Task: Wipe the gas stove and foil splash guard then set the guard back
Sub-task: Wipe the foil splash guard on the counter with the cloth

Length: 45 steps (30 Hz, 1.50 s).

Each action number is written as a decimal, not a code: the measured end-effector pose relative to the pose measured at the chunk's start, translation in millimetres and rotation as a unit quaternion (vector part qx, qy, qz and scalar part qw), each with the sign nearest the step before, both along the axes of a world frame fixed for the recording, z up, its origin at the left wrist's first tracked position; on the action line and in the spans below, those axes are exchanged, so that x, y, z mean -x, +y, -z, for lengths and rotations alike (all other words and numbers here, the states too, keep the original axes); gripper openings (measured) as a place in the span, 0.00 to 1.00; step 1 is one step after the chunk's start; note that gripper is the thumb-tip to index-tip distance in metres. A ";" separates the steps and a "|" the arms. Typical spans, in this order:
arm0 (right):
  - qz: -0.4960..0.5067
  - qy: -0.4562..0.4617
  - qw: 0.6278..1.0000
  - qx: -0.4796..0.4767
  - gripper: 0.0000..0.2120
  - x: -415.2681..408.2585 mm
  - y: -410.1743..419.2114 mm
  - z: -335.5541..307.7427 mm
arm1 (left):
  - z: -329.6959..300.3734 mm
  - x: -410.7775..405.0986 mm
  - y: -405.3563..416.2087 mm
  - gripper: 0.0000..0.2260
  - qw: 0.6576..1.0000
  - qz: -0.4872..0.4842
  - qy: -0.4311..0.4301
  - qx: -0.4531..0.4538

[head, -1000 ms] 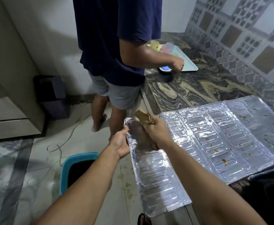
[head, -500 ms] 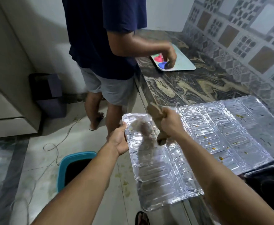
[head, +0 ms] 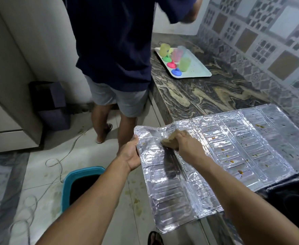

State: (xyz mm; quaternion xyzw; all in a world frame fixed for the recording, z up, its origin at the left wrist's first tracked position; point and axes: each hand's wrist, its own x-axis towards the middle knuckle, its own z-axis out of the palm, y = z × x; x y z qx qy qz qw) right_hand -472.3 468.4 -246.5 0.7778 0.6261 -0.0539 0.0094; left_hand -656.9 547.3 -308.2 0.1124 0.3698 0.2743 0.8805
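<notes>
The silver foil splash guard (head: pixel 224 152) lies flat across the marbled counter, its left panel hanging out over the floor. Small orange-brown food specks dot its right panels. My left hand (head: pixel 131 152) grips the guard's left edge from below. My right hand (head: pixel 185 144) presses a brown cloth (head: pixel 170 139) onto the upper part of the left panel. The black gas stove (head: pixel 293 200) shows only as a dark corner at the lower right, under the guard's near edge.
Another person in a dark blue shirt and grey shorts (head: pixel 116 68) stands close ahead at the counter. A white tray (head: pixel 196 68) with coloured cups sits farther along the counter. A teal-rimmed bin (head: pixel 79 184) and a loose cable (head: pixel 56 163) are on the floor at the left.
My right hand has come down from a raised position and now holds the cloth flat against the foil. The other person has taken their arm off the tray and lifted it.
</notes>
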 end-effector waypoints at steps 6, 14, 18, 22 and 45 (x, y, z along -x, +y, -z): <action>-0.082 0.030 0.994 -0.064 0.18 -3.2 -19.2 14.6 | -4.0 -1.8 1.2 0.24 1.000 0.002 -0.002 -0.010; 0.129 0.226 0.950 -0.171 0.06 6.7 12.1 -5.2 | -10.0 0.4 -1.1 0.23 1.000 0.009 -0.025 -0.010; 0.153 0.279 0.945 -0.069 0.16 38.0 28.9 10.3 | -14.6 -2.8 -2.6 0.23 1.000 0.008 -0.019 -0.022; 0.130 0.345 0.924 -0.103 0.25 69.1 34.1 14.8 | -17.1 -2.8 -2.2 0.22 0.999 -0.001 -0.023 -0.031; 0.059 0.427 0.902 0.043 0.07 38.0 -18.4 -40.3 | -43.5 0.3 -6.0 0.32 0.999 0.019 -0.028 -0.039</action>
